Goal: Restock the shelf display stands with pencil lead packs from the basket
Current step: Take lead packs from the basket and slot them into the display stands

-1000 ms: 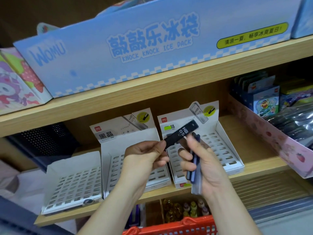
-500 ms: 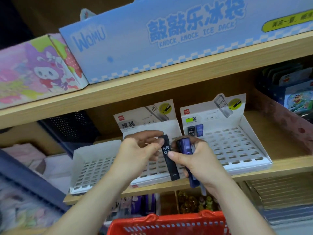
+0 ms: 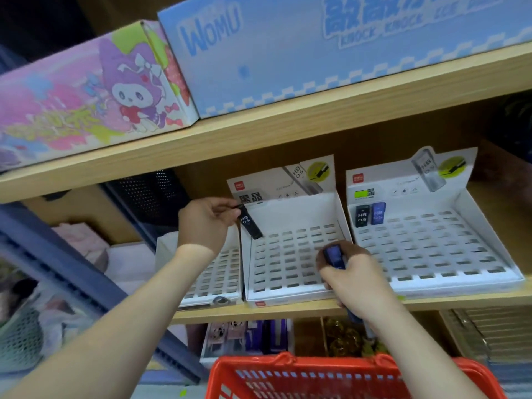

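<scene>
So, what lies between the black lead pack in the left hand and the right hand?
Only empty slots of the middle white cardboard display stand, as the head view shows.

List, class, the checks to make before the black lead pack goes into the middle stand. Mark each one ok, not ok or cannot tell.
1. Left hand pinches the black pack by its top end: ok.
2. Pack hangs over the back-left corner of the middle stand: ok.
3. Visible slots in that stand are free: ok.
4. Pack lined up straight with a slot: not ok, it is tilted.
5. Right hand grips the blue packs, clear of the left hand: ok.
6. Stock left in the red basket: cannot tell.
</scene>
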A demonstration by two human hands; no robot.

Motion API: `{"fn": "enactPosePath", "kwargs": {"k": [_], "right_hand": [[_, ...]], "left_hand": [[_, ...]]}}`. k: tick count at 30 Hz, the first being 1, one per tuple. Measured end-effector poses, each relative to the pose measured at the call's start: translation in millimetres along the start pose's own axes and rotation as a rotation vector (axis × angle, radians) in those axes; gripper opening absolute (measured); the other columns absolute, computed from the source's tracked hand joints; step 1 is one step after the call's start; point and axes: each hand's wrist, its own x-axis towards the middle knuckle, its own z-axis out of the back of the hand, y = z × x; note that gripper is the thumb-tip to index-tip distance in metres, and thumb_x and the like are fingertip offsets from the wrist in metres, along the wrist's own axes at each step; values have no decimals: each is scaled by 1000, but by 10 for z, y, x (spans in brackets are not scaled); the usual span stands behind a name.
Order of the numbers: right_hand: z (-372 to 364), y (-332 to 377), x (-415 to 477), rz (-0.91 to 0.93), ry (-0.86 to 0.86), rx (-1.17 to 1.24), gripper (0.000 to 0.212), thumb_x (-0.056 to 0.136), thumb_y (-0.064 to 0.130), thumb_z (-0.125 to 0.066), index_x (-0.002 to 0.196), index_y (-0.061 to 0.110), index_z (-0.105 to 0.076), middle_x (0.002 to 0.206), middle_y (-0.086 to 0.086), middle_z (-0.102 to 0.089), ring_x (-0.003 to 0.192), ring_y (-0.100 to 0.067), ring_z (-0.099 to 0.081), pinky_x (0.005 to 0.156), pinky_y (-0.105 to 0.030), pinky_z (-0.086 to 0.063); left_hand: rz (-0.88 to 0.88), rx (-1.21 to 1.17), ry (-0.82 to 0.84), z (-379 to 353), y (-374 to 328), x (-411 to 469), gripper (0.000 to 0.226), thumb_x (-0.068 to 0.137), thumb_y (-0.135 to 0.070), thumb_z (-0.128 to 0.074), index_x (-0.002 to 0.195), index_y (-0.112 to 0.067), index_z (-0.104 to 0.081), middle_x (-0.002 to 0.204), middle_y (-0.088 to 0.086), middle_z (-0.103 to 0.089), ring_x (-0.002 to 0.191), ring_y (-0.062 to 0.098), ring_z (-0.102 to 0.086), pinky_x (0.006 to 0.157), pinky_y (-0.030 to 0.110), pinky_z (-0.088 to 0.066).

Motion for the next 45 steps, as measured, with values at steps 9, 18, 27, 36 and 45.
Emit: {"fn": "enactPosePath", "kwargs": {"k": [9, 18, 27, 36, 45], "right_hand": [[83, 20, -15, 3, 4, -57, 11, 88, 20, -66, 79, 19, -61, 70, -2, -64, 56, -13, -55, 47, -18, -37], [153, 41, -21, -57, 26, -21, 9, 90, 22, -64, 84, 15, -63, 68, -18, -68, 39, -14, -51, 41, -27, -45], [175, 83, -23, -181, 58, 289, 6, 92, 15, -64, 97, 11, -65, 68, -10, -69, 44, -12, -52, 43, -26, -43], [174, 272, -39, -457, 42, 1376, 9, 90, 16, -58, 85, 9, -60, 63, -5, -58, 43, -12, -50, 39, -18, -43], [67, 373, -207, -469, 161, 1493, 20, 89, 20, -47, 86, 5, -60, 63, -9, -57, 51, -18, -51, 49, -25, -47]], "left_hand": [[-86, 110, 48, -97, 49, 51, 20, 82, -11, -73, 84, -31, -72, 82, -10, -71, 82, 9, -68, 92, 32, -53], [-296, 338, 52, -179, 57, -20, 17, 84, -14, -71, 101, -15, -75, 103, -3, -70, 97, 7, -59, 95, 15, -38], [-483, 744, 101, -242, 36, -84, 23, 92, -9, -59, 112, -6, -70, 112, 13, -67, 106, 34, -59, 94, 37, -49], [179, -101, 604, -409, -495, -1188, 23, 92, -38, -54, 87, -17, -60, 77, 5, -70, 61, 15, -66, 58, 27, -54], [311, -364, 392, -509, -443, -1304, 18, 81, -11, -72, 79, -6, -55, 65, 16, -65, 55, 17, -63, 54, 27, -55]]}}
